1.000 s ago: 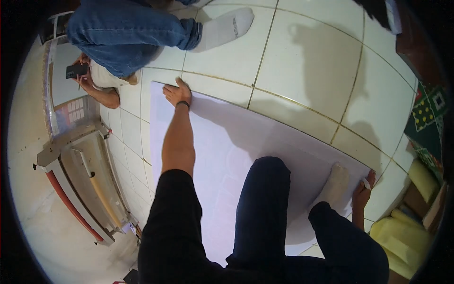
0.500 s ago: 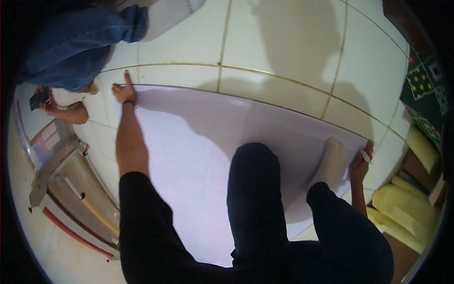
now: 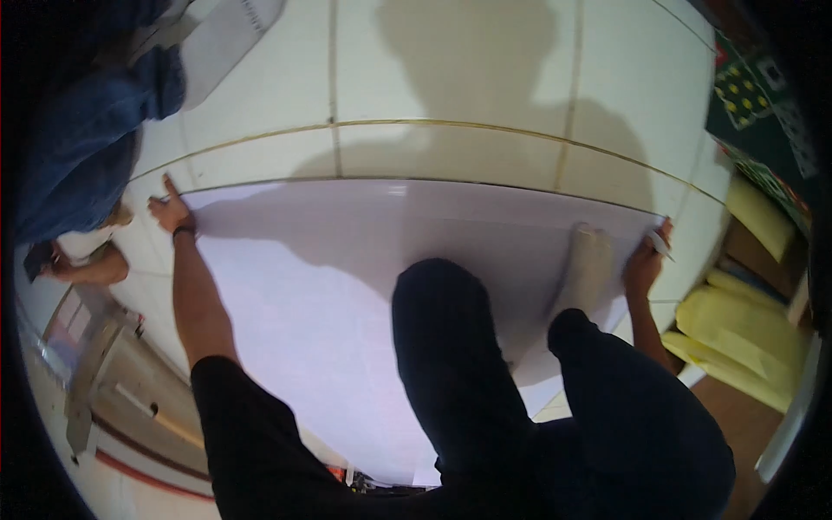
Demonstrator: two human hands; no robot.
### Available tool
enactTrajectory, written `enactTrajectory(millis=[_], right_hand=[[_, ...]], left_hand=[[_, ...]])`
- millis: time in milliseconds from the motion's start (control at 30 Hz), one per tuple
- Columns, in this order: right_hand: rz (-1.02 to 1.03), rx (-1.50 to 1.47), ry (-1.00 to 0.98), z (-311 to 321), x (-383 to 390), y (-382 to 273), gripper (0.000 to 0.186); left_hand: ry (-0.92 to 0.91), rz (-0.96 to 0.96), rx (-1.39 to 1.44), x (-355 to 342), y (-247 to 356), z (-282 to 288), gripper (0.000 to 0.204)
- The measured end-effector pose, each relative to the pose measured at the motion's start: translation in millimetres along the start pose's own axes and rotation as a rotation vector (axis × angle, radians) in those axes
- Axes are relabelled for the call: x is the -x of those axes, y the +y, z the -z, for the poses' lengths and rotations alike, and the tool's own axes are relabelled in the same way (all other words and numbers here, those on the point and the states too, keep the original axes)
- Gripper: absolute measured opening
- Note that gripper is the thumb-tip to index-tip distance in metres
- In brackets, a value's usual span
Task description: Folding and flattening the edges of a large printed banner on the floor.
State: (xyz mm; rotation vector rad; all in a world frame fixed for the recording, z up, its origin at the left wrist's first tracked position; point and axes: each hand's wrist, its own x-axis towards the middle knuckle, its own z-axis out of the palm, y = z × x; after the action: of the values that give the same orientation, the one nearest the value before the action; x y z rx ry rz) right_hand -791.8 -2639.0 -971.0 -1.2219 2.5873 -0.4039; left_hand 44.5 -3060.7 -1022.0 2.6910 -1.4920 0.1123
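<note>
A large pale lilac sheet (image 3: 295,286) lies spread on the tiled floor under me. My left hand (image 3: 173,212), a dark band at its wrist, rests at the sheet's far left corner. Its thumb and fingers are spread past the edge. At the far right corner my right hand (image 3: 643,267) is closed around a slim white pointed thing (image 3: 661,245), whose kind I cannot make out. That hand also touches the sheet's edge. My knee (image 3: 442,295) and my socked foot (image 3: 588,260) are on the sheet, between my hands.
Another person's jeans-clad leg (image 3: 87,156) and forearm (image 3: 100,267) are at the far left. Below them stands a wooden frame-like piece (image 3: 143,390). Yellow folded material (image 3: 737,338) and a green patterned cloth (image 3: 754,113) lie along the right. White tiles (image 3: 451,69) stretch beyond the sheet.
My view has turned and shifted, so floor and sheet sit farther left. Both hands stay at the sheet's corners. The other person's leg has slid toward the left rim of the picture.
</note>
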Motion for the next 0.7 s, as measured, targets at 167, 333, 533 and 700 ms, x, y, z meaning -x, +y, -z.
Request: enactTrajectory(millis=[167, 333, 533, 700], right_hand=[[0.098, 0.054, 0.013, 11, -7, -1, 0.050], [0.080, -0.162, -0.050, 11, -7, 1, 0.048], [-0.045, -0.238, 0.007, 45, -3, -14, 0.035], [-0.178, -0.296, 0.066, 50, 14, 23, 0.027]], left_hand=[[-0.016, 0.036, 0.013, 10, 21, 14, 0.114], [-0.148, 0.175, -0.255, -5, 30, 46, 0.115], [0.003, -0.204, 0.366, 221, 112, 39, 0.074], [-0.182, -0.425, 0.258, 390, 193, 86, 0.076]])
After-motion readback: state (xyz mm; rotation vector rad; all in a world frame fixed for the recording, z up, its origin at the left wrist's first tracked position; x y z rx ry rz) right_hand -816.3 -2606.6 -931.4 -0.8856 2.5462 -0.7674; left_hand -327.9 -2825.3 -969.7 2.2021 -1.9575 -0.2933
